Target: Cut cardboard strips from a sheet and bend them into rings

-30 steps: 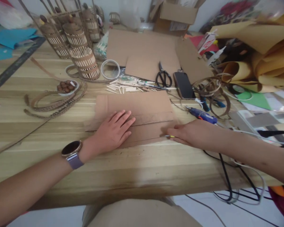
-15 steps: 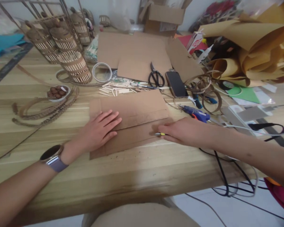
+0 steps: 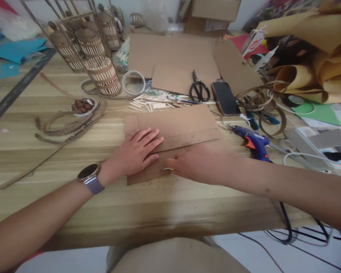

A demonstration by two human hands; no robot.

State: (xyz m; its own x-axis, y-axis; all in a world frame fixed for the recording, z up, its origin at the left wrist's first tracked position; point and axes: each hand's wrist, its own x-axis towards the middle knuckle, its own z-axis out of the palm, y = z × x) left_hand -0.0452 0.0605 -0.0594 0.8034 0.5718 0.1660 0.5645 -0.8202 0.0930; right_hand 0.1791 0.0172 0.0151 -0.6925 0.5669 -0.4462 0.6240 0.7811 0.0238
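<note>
A piece of brown cardboard (image 3: 179, 123) lies on the wooden table in front of me, with a ridged edge or fold running across it. My left hand (image 3: 138, 151) rests flat on its left part, fingers spread. Closed around a small utility knife, my right hand (image 3: 201, 163) is low over the cardboard's near strip (image 3: 139, 177). Only the knife's pale tip and a bit of yellow (image 3: 171, 169) show; the rest is hidden in the fingers. The tip points left, close to the near edge.
Scissors (image 3: 199, 91), a phone (image 3: 226, 99) and thin sticks (image 3: 150, 103) lie beyond the cardboard. A blue glue gun (image 3: 251, 140) with its cable is at right. Left are a bowl of brown nuts (image 3: 83, 106) and stick-covered cylinders (image 3: 104, 76).
My right hand has drawn the knife leftward along the near strip, closer to my left hand. The left hand stays flat on the cardboard. The whole view has shifted slightly.
</note>
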